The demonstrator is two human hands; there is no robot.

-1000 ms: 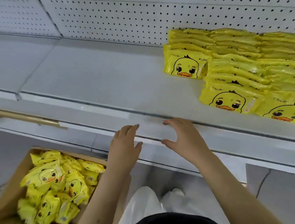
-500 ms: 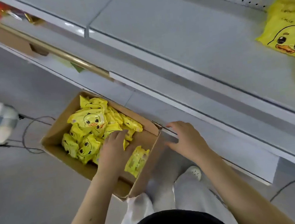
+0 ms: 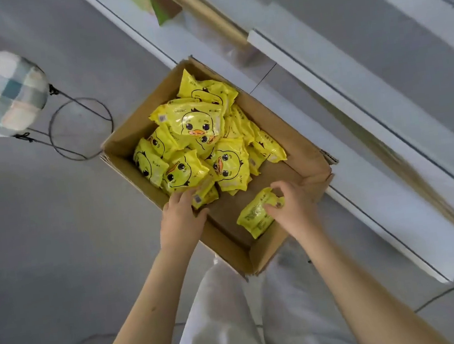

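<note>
Both hands are now inside the cardboard box [image 3: 304, 148]: the right hand [image 3: 293, 206], earlier at its rim, curls round a lone packet [image 3: 253, 218]; the left hand [image 3: 180, 217] pinches a heap-edge packet [image 3: 204, 197].

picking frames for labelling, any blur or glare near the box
Head view: motion blur smears the checked cushion and shelf rail; glare sheens the top duck packet; the left hand, the right hand and its loose packet in the cardboard box look fairly sharp.

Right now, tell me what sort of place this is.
Probably a shop aisle during restocking: white metal shelves, a cardboard box on the floor full of identical yellow duck packets, and the right hand gripping one packet inside it.
</note>
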